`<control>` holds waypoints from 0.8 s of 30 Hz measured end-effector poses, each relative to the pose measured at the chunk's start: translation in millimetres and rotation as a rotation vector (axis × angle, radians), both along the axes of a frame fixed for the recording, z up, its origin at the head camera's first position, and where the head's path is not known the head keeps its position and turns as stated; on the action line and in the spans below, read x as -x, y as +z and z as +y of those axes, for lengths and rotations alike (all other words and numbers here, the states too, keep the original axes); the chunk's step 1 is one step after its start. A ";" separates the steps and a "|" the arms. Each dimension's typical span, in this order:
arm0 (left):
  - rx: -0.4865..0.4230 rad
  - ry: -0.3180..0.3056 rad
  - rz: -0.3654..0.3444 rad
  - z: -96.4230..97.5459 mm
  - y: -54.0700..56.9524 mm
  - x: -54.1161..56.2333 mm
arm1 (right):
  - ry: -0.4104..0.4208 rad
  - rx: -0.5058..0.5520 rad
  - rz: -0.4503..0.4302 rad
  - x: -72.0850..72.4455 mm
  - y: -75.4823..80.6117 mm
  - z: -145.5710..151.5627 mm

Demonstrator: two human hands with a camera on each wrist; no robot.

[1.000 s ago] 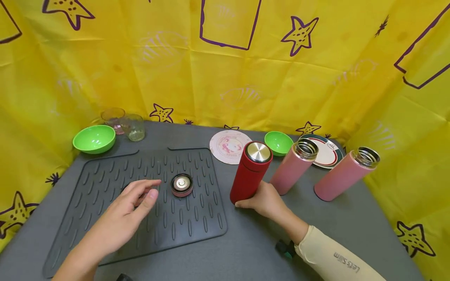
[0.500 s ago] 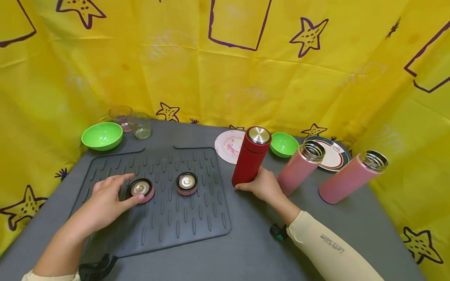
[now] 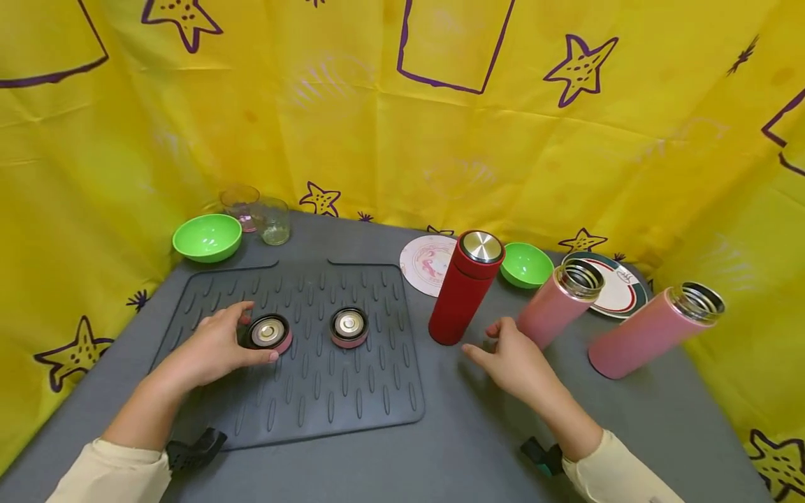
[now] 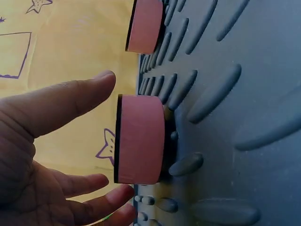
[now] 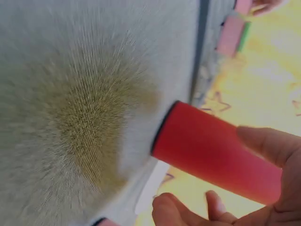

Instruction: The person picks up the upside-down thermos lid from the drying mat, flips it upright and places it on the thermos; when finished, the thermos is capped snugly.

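Note:
A pink lid [image 3: 270, 334] lies inner side up on the dark drying mat, a second pink lid [image 3: 349, 327] to its right. Around the nearer lid my left hand [image 3: 216, 349] is spread, thumb on one side and fingers on the other; in the left wrist view a gap shows between thumb and lid [image 4: 141, 140]. A red thermos flask [image 3: 462, 297] with a steel-topped cap stands upright right of the mat. Beside its base my right hand [image 3: 518, 360] holds nothing, fingers loosely bent. Two pink flasks [image 3: 553, 307] without lids stand further right, the outer flask [image 3: 648, 332] apart.
The drying mat [image 3: 314, 419] covers the left of the grey table. Behind it are a green bowl [image 3: 207, 237] and two drinking glasses [image 3: 273, 222]. A round pink-patterned mat [image 3: 428, 265], another green bowl [image 3: 527, 265] and a plate [image 3: 606, 286] stand along the back.
My right hand has set the red flask further back and let go, drawing off to the right. My left hand has come down around the left lid. The head view has turned left.

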State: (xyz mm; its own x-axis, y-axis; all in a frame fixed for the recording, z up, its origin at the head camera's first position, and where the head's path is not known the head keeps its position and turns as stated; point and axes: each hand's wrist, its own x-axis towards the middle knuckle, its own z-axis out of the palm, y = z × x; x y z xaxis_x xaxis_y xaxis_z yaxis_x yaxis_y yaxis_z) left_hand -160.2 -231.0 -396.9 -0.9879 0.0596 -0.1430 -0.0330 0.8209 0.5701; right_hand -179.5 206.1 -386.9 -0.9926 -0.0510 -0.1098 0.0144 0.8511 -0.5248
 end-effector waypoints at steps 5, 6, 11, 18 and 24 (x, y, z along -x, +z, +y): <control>0.022 -0.025 -0.005 5.3 -5.7 5.4 | 0.004 -0.050 0.022 -39.6 13.1 8.6; 0.038 -0.028 -0.002 5.3 -5.7 5.9 | 0.006 -0.050 0.022 -45.3 14.6 8.5; 0.114 -0.031 0.014 1.9 -4.8 6.7 | 0.017 -0.015 0.040 -64.9 17.2 5.5; 0.058 -0.009 0.001 1.8 -0.3 3.0 | 0.050 0.050 0.040 -71.3 13.7 1.0; 0.009 0.011 0.059 25.1 20.1 -6.9 | 0.082 0.152 0.032 -71.5 8.7 -2.7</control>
State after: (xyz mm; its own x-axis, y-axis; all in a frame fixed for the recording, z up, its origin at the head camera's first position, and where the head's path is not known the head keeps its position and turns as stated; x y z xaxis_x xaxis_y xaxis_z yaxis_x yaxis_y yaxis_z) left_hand -153.2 -205.8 -376.8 -0.9952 0.0481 -0.0850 -0.0082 0.8258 0.5639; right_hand -108.0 203.4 -378.1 -0.9874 -0.1453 -0.0634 -0.0703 0.7596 -0.6466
